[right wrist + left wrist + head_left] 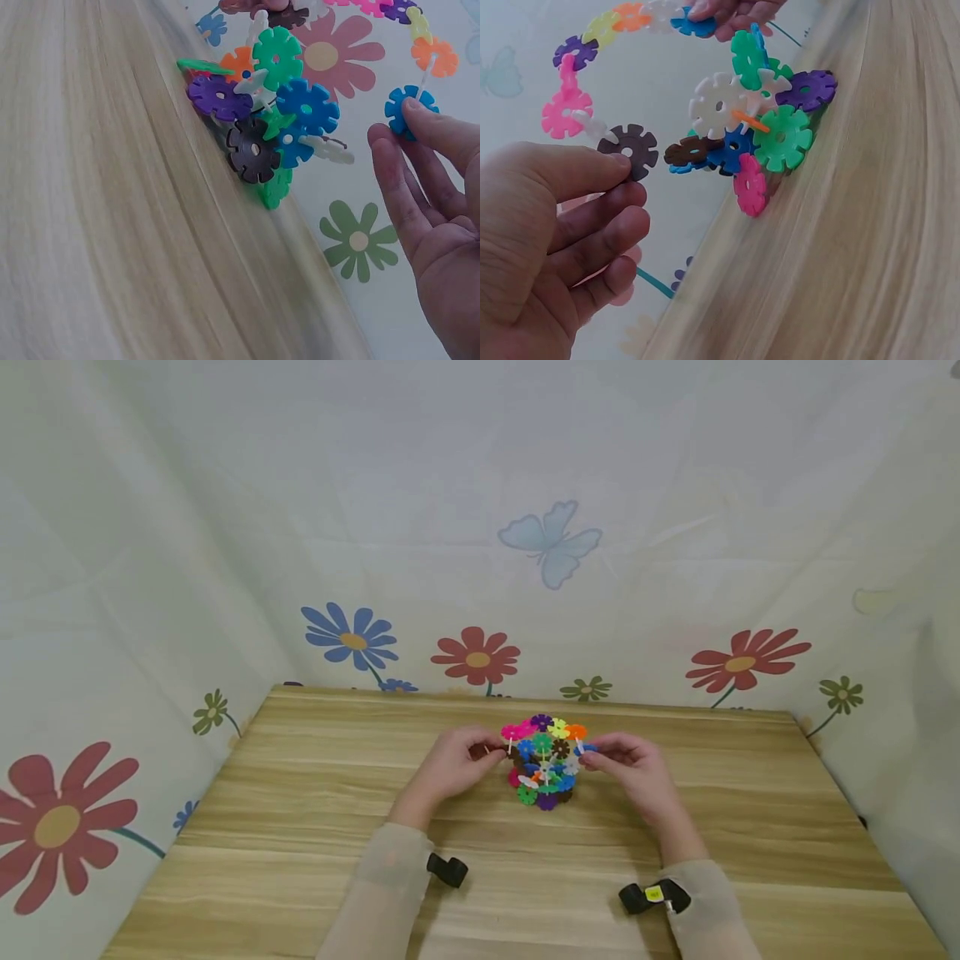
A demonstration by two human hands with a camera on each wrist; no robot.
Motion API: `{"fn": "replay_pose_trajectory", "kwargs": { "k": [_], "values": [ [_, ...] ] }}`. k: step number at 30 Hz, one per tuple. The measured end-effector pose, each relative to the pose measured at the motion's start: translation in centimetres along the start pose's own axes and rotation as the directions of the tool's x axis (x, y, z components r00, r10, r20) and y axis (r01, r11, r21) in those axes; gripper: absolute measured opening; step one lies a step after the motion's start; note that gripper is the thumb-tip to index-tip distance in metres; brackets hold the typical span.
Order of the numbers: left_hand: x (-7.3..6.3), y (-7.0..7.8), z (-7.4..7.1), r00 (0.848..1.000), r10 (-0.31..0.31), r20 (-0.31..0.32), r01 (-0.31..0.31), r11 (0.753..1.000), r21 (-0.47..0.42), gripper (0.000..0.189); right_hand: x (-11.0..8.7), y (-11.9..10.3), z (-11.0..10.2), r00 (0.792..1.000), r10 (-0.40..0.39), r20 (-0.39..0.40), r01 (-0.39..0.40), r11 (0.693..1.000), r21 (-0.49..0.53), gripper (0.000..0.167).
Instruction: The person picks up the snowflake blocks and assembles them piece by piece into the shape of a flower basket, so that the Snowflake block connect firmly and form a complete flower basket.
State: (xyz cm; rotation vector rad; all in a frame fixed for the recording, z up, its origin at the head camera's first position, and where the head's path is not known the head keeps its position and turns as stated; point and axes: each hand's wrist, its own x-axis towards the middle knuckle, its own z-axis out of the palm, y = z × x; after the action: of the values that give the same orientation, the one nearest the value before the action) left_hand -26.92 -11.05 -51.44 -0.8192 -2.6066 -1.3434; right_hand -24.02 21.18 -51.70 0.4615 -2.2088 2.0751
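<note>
Notched plastic snowflake discs in many colours are joined into a cluster standing on the wooden table, between the two hands. A chain of discs arches from one hand to the other, with pink, purple, yellow and orange pieces. At one end of it, my left hand pinches a dark brown disc between thumb and fingers. The right hand pinches the blue disc at the other end. Both held discs are apart from the cluster in the wrist views.
The wooden tabletop ends at a pale cloth backdrop printed with flowers and a butterfly. Black wrist devices sit on the left sleeve and the right sleeve, above the front of the table.
</note>
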Motion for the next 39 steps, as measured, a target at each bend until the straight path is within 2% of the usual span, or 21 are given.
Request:
{"fn": "replay_pose_trajectory", "kwargs": {
  "k": [10, 19, 26, 39],
  "values": [
    [0.1, -0.8, 0.3, 1.000, 0.009, 0.015, -0.009, 1.000, 0.016, 0.007, -0.1, -0.7, 0.5, 0.998, 0.058, -0.036, -0.063, 0.988, -0.141, 0.020],
    [0.1, -0.5, 0.5, 0.999, 0.005, 0.035, -0.006, 0.999, 0.038, 0.007, -0.1, -0.5, 0.1, 0.996, 0.085, -0.027, -0.089, 0.974, -0.208, 0.020],
    [0.1, 0.0, 0.6, 0.999, -0.009, 0.047, 0.007, 0.999, 0.049, 0.009, -0.1, -0.4, -0.7, 0.997, 0.074, 0.007, -0.070, 0.966, -0.249, 0.018],
    [0.3, 0.2, 0.8, 0.999, 0.028, 0.042, -0.031, 0.997, 0.071, 0.010, -0.1, -0.1, -1.1, 0.997, 0.072, 0.006, -0.067, 0.952, -0.298, 0.017]
  ]
}}
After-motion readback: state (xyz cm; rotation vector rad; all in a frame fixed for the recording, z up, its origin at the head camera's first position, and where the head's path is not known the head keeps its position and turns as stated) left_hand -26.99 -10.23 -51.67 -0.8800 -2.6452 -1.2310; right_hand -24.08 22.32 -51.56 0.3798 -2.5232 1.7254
